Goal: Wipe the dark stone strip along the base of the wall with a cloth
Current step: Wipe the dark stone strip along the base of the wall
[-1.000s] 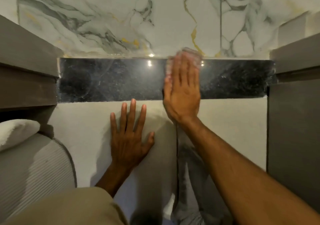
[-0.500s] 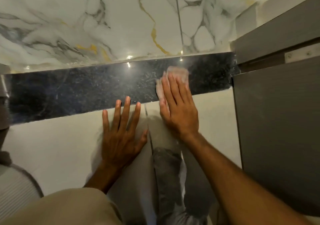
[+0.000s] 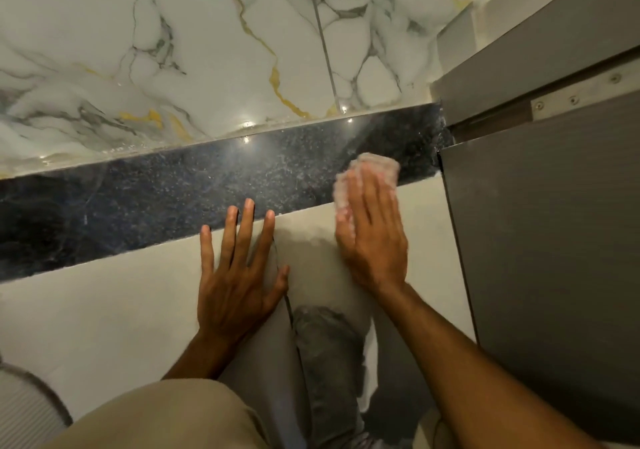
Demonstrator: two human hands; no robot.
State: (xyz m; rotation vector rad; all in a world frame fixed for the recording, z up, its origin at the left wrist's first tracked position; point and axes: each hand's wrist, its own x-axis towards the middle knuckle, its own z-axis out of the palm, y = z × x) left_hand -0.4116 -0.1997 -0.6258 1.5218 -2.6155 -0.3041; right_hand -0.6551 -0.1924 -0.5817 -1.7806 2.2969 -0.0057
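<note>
A dark speckled stone strip (image 3: 173, 189) runs across the view between the marble wall and the pale floor. My right hand (image 3: 374, 237) lies flat on a pale pink cloth (image 3: 379, 166), pressing it against the strip's lower edge near its right end. The cloth sticks out past my fingertips and along the left side of the hand. My left hand (image 3: 239, 275) is spread flat on the pale floor (image 3: 104, 310), its fingertips just reaching the strip's lower edge, and it holds nothing.
White marble wall (image 3: 207, 50) with grey and gold veins rises behind the strip. A grey cabinet panel (image 3: 554, 258) closes off the right side just beyond the cloth. My knee in grey trousers (image 3: 329, 355) rests on the floor. A ribbed white object (image 3: 24, 410) sits bottom left.
My right hand has slid the cloth rightward and down along the strip, toward the grey cabinet. The view has swung to the right. My left hand stays planted on the floor.
</note>
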